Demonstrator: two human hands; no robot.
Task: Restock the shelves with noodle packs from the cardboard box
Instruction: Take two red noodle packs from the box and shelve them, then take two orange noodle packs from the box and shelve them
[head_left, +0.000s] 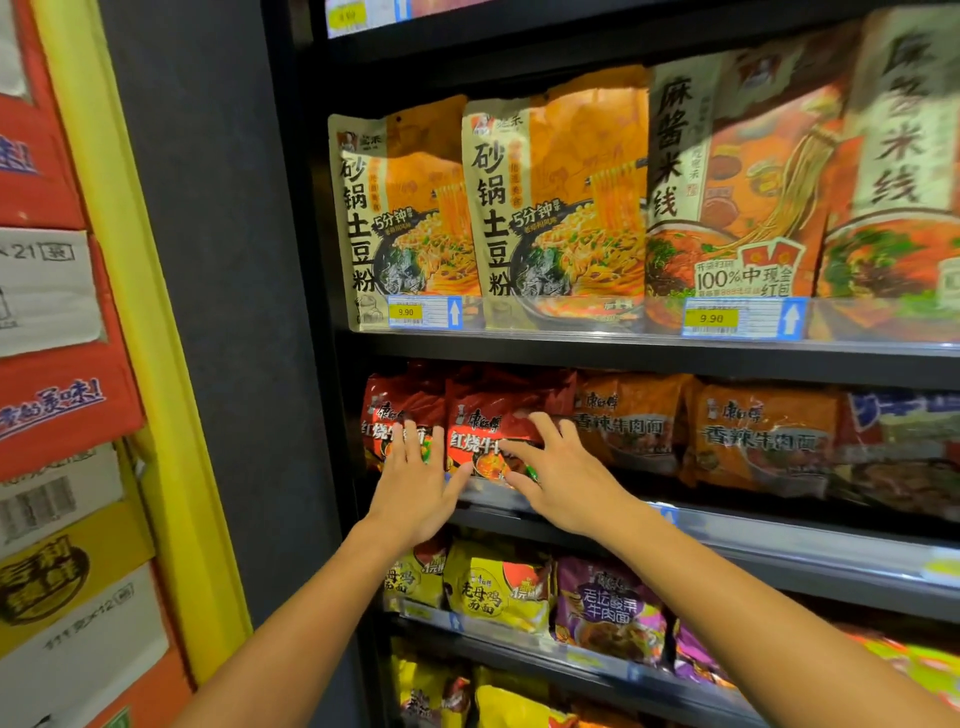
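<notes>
Both hands flat, fingers straight, gripping nothing: left hand (410, 483) pressed on left red noodle pack (387, 415), right hand (558, 475) on neighbouring red noodle pack (488, 415). Glossy crinkled red wrappers, white lettering, noodle-bowl picture, side by side at left end of middle shelf (779, 530), beside orange packs (763, 431).

Dim shelves, soft blur (edges bowed by wide-angle lens)
</notes>
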